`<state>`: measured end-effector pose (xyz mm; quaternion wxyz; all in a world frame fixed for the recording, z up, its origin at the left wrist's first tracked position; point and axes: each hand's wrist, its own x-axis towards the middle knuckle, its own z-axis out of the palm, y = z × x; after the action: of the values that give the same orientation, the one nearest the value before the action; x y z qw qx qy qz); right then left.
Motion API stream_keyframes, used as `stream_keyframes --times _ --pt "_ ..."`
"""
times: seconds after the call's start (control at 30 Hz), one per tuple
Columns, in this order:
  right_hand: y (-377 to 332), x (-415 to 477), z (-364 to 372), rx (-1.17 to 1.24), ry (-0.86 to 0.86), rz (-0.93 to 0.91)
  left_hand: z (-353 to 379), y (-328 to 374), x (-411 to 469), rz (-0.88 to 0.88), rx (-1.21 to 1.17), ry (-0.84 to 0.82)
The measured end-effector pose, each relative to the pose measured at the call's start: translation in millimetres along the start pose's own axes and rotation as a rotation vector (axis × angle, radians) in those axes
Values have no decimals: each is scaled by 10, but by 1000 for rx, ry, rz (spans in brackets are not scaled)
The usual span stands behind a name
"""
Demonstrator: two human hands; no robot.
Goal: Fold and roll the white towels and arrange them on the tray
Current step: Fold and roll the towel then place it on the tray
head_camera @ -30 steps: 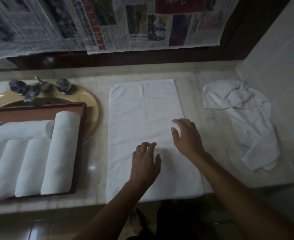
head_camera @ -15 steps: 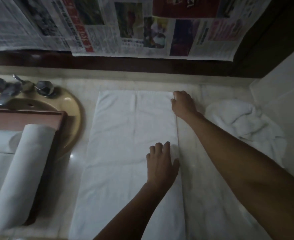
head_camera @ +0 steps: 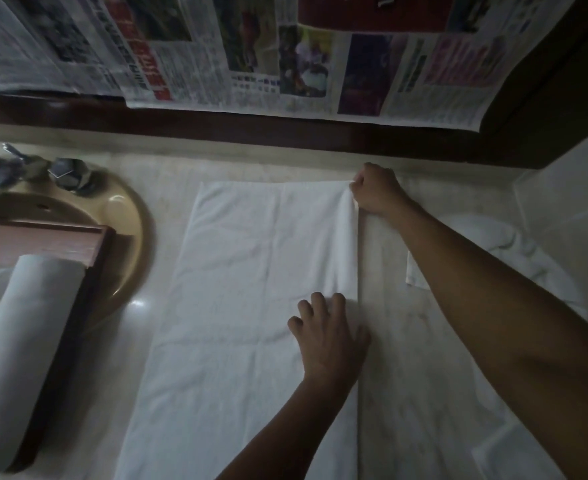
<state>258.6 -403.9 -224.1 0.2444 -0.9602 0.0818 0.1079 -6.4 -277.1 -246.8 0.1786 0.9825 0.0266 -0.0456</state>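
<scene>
A long white towel (head_camera: 247,306) lies flat on the marble counter (head_camera: 420,358), running from the back wall toward me. My right hand (head_camera: 377,194) pinches its far right corner with curled fingers. My left hand (head_camera: 327,332) presses flat on the towel near its right edge, fingers spread. A rolled white towel (head_camera: 26,341) lies on the wooden tray (head_camera: 60,237) at the left. A crumpled white towel (head_camera: 493,251) sits at the right, partly hidden behind my right forearm.
The tray sits over a beige sink basin (head_camera: 126,216) with a metal tap and knobs (head_camera: 67,173). Newspaper sheets (head_camera: 285,57) hang over the dark frame behind the counter. A tiled wall (head_camera: 569,195) closes the right side.
My right hand has reached to the towel's far right corner and taken hold of it. My left hand stays pressed on the towel's right edge. The view has moved closer and to the right.
</scene>
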Motion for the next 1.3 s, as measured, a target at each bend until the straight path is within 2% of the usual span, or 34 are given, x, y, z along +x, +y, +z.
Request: stream_keyframes --times 0.13,0.27,0.33,0.43,0.67,0.9,0.97,1.03,1.13,1.27,1.3 --pt "55 -60 -103 145 43 33 -51 45 3 22 -30 -64" --pt "-15 -89 -247 372 0 81 -188 15 30 56 -54 -108" --pt "-104 -122 -325 532 -97 106 -283 -10 58 42 -157 -164" --pt "-285 -206 -408 670 -247 28 -598 -119 28 10 -475 -198" --pt "-946 -273 -132 554 -112 -265 -1358 -955 79 -242 -1066 -353" --pt "-1798 -147 668 299 -83 -365 -1637 -1835 192 -421 -1401 -431" --pt "-1962 -121 916 241 -72 -375 -1592 -2061 219 -487 -1437 -438" --pt "-2073 -111 1159 177 -57 -358 -1477 -2242 234 -625 -1435 -402" --pt "-2109 -103 1462 -21 -20 -353 -1261 -2429 232 -799 -1285 -296" --pt "-2061 -65 1596 -60 64 -414 -1287 -2530 229 -765 -1431 -414" --pt "-2051 -61 1602 -50 66 -423 -1300 -2560 238 -736 -1427 -390"
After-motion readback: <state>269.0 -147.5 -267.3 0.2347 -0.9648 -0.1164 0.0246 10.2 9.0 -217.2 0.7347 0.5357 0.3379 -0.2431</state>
